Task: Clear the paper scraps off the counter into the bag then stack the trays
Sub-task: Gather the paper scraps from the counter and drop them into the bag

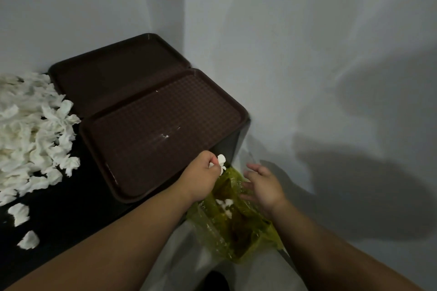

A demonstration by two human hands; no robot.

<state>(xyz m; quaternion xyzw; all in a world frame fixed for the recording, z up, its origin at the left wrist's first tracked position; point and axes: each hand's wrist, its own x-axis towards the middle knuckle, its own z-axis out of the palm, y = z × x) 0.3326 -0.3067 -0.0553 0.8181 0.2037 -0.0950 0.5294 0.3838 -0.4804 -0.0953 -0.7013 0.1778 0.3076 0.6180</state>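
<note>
My left hand (203,173) grips a white paper scrap (221,162) at the counter's right corner, just above the mouth of a yellow-green plastic bag (233,227). My right hand (262,185) rests with straight fingers against the bag's right edge and keeps it spread. A few white scraps (224,204) lie inside the bag. A large heap of white paper scraps (30,130) covers the left of the black counter (61,215). Two brown trays lie side by side: the near one (160,134) and the far one (118,75).
Grey walls (307,54) close in the counter's back and right side. The near tray overhangs the counter's right end. Loose scraps (20,214) lie near the counter's front left. The floor shows below the bag.
</note>
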